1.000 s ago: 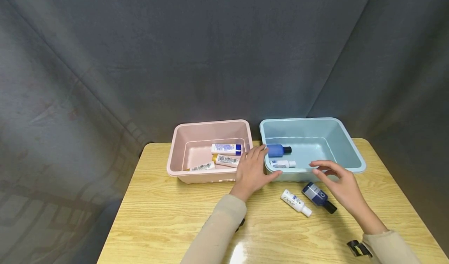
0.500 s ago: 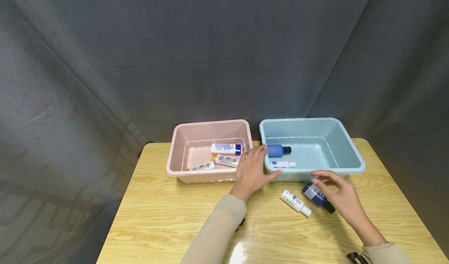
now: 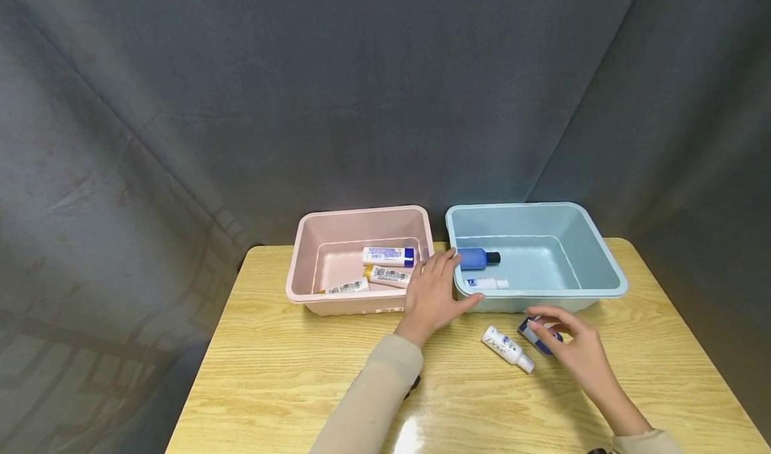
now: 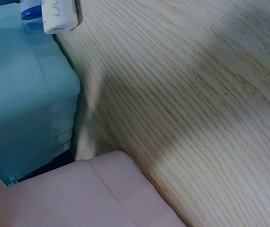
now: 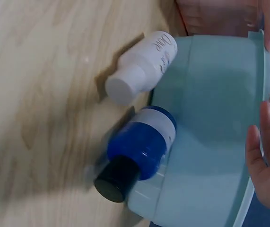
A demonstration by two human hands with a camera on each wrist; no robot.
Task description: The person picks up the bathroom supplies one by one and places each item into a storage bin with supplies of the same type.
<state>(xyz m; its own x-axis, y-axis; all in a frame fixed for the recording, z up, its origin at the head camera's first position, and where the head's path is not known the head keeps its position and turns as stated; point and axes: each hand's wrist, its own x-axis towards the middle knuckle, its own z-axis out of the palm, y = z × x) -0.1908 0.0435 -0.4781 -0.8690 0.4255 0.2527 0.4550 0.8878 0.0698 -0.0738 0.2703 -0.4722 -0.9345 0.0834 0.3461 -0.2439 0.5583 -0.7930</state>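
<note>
My left hand (image 3: 429, 300) rests where the two bins meet, fingers spread at the near left rim of the light blue bin (image 3: 542, 293). My right hand (image 3: 572, 350) hovers over a dark blue bottle (image 3: 530, 334) lying on the table, hiding its black cap in the head view. Thumb and fingers are loosely bent with a gap between them. The right wrist view shows the fingers apart from the blue bottle (image 5: 142, 146). Left of that bottle lies a white Dove bottle (image 3: 504, 347), also on the table before the blue bin.
The pink bin (image 3: 355, 298) at left holds several white tubes, one with a blue cap (image 3: 388, 256). Inside the blue bin lie a blue bottle with black cap (image 3: 476, 258) and a small white bottle (image 3: 488, 284). A grey curtain (image 3: 385, 92) hangs behind the wooden table (image 3: 289, 373).
My right hand has come down and toward me from the blue bin's front rim to over the dark blue bottle. The left hand has stayed in place.
</note>
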